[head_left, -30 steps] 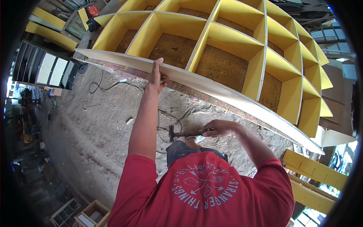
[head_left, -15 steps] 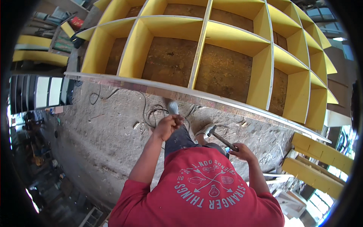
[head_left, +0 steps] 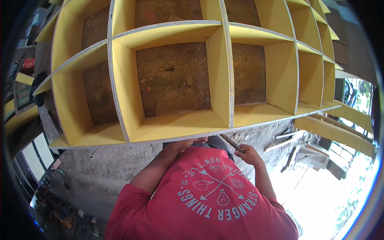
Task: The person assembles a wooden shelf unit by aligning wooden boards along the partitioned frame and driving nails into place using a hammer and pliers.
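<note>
A yellow wooden grid shelf [head_left: 218, 76] of many box compartments, with pale plywood edges and stained brown backs, fills the upper view. My left hand [head_left: 188, 143] is at the front edge of the shelf's long near board, mostly tucked under it, so its grip is hidden. Lower right of it, my right hand [head_left: 247, 153] is closed round the handle of a hammer [head_left: 231, 142], whose head is hidden beneath the board.
Yellow boards [head_left: 336, 132] lie stacked at the right, with loose pale wooden strips [head_left: 284, 142] on the dusty floor [head_left: 108, 168] near them. Dark clutter and a white-paneled object [head_left: 36, 156] stand at the left. Bright light comes in at the lower right.
The view has moved closer over the shelf. My left hand left the board, dropped, and is now back at its edge. The hammer has swung rightward, and its head is now hidden under the board.
</note>
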Demonstrator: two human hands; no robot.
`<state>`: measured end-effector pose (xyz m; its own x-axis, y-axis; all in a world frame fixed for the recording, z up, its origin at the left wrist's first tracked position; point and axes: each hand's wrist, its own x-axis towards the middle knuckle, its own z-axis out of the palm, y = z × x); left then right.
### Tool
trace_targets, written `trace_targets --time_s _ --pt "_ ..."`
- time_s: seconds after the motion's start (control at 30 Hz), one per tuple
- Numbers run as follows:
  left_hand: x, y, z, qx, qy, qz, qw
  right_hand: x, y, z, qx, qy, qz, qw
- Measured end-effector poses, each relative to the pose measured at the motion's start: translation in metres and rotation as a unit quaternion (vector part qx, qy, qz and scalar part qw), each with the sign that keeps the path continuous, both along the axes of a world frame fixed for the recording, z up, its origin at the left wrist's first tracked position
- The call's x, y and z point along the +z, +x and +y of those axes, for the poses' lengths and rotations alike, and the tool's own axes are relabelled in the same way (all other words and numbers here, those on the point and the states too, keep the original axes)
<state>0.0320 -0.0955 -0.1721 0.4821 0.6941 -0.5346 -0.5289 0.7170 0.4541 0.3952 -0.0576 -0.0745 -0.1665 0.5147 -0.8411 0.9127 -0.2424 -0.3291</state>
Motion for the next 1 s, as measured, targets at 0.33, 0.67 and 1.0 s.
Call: trace_targets --time_s 0.33,0.67,1.0 --pt "0.023 0.005 0.023 -0.008 -0.010 0.165 0.986 0.002 -0.015 -0.001 0.010 -0.019 0.018 1.000" --pt "0.008 0.044 0.043 0.144 0.084 0.312 0.935 -0.019 0.057 0.002 0.100 0.046 0.121 0.987" --pt "0.026 0.069 0.045 0.212 0.059 0.329 0.918 -0.014 0.110 -0.010 0.167 0.096 0.154 0.969"
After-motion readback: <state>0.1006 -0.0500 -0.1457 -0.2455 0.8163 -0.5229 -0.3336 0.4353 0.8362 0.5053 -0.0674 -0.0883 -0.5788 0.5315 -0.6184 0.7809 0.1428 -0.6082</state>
